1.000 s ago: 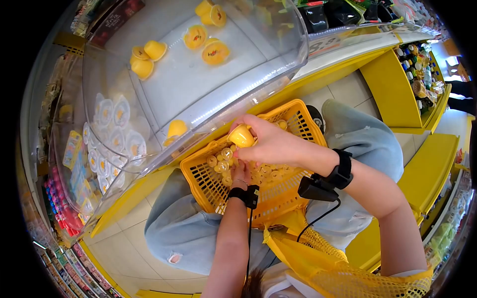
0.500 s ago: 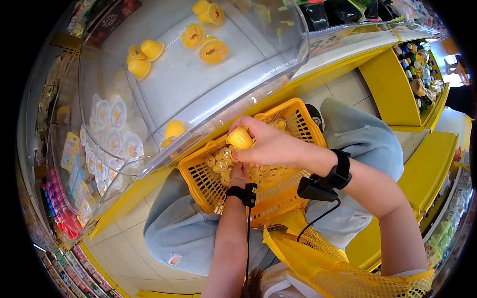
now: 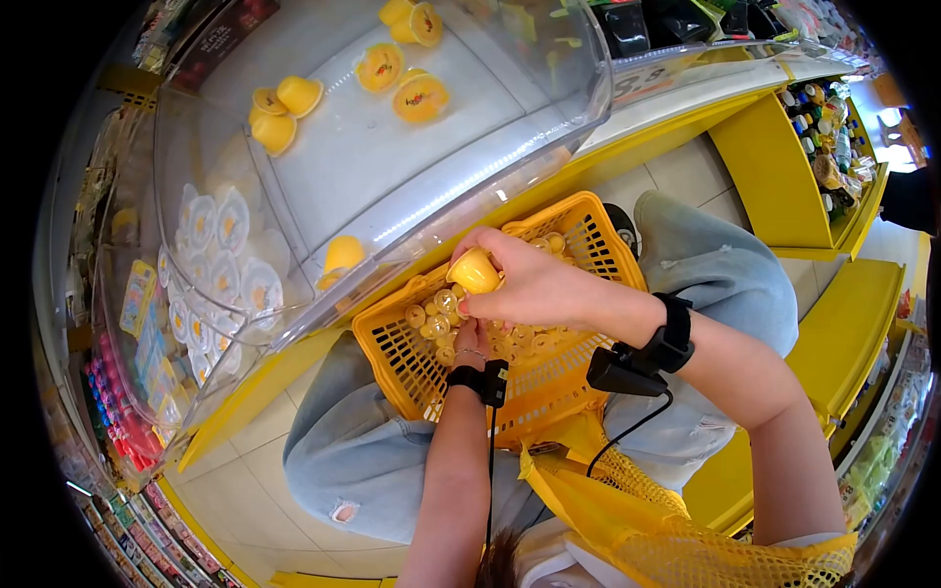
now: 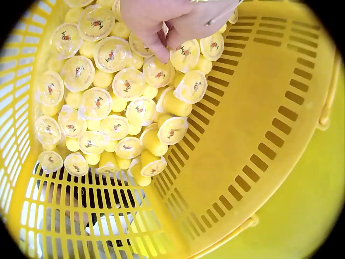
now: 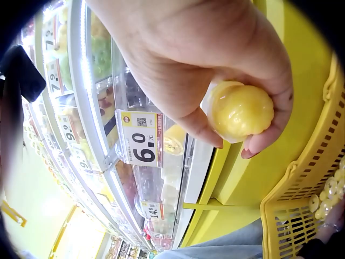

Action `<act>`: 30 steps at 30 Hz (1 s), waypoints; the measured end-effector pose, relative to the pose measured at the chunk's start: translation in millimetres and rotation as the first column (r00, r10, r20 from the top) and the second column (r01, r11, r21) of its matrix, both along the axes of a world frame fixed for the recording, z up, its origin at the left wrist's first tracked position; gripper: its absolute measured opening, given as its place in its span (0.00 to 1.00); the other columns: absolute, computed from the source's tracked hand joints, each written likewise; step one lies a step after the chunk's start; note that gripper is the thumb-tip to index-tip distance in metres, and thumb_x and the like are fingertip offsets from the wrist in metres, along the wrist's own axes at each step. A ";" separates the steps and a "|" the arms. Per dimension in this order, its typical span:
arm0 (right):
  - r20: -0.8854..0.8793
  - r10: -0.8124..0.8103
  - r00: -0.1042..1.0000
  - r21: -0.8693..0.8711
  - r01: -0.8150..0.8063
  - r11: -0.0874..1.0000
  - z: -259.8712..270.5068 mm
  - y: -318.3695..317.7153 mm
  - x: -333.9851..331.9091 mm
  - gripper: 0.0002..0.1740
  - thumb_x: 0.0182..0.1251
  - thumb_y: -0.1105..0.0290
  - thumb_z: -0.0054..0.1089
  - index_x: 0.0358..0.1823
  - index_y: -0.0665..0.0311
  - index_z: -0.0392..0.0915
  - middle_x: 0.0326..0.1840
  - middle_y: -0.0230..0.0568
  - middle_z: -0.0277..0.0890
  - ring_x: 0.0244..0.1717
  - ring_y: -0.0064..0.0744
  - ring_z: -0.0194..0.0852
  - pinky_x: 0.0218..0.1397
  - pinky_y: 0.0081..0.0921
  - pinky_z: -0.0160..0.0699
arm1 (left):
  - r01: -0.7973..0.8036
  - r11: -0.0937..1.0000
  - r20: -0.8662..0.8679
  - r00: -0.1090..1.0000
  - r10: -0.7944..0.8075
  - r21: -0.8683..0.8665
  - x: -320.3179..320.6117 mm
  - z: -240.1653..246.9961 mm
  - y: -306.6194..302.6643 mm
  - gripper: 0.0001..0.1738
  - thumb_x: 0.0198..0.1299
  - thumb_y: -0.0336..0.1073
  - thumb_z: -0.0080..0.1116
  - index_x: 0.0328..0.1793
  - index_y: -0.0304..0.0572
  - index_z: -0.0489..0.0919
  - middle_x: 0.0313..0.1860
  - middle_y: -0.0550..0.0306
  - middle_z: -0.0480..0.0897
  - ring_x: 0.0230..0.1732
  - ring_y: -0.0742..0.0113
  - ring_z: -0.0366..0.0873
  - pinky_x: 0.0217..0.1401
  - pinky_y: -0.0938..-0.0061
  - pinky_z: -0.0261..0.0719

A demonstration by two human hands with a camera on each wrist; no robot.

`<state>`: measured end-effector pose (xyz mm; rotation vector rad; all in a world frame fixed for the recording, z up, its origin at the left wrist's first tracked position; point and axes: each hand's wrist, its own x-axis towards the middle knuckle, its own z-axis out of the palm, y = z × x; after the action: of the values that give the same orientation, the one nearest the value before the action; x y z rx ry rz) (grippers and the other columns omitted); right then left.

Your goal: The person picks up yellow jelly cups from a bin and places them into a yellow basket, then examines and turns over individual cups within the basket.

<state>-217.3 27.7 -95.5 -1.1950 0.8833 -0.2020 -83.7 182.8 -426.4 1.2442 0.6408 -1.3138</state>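
Note:
In the head view my right hand pinches one yellow jelly cup above the basket, and the right wrist view shows this cup between thumb and fingers, its rounded base facing the camera. My left hand reaches down into the yellow basket. The left wrist view has that hand at the top, its fingertips down among lidded jelly cups; whether it grips one cannot be told. These cups fill one side of the basket, lids mostly up.
A clear display bin stands beyond the basket, holding several yellow cups and, at its left, pale lidded cups. Legs in jeans flank the basket. Yellow shelving is at the right, with a person in dark clothing at the edge.
The view has shifted slightly against the bin. My right hand still holds the cup in nearly the same place, and my left hand remains low in the basket.

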 end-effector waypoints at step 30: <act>-0.067 0.144 0.987 -0.068 -0.148 0.987 -7.6 6.6 -0.3 0.25 0.57 0.72 0.66 0.55 0.65 0.67 0.43 0.43 0.74 0.35 0.30 0.77 0.32 0.25 0.81 | 0.220 0.975 -0.040 0.975 -0.221 -0.023 37.1 -77.8 32.5 0.07 0.66 0.24 0.51 0.49 0.39 0.72 0.43 0.55 0.78 0.47 0.66 0.77 0.51 0.77 0.83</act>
<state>-217.6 34.3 -103.2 -1.3350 0.8444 -0.0793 -46.6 215.2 -504.3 1.3035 0.5295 -1.5292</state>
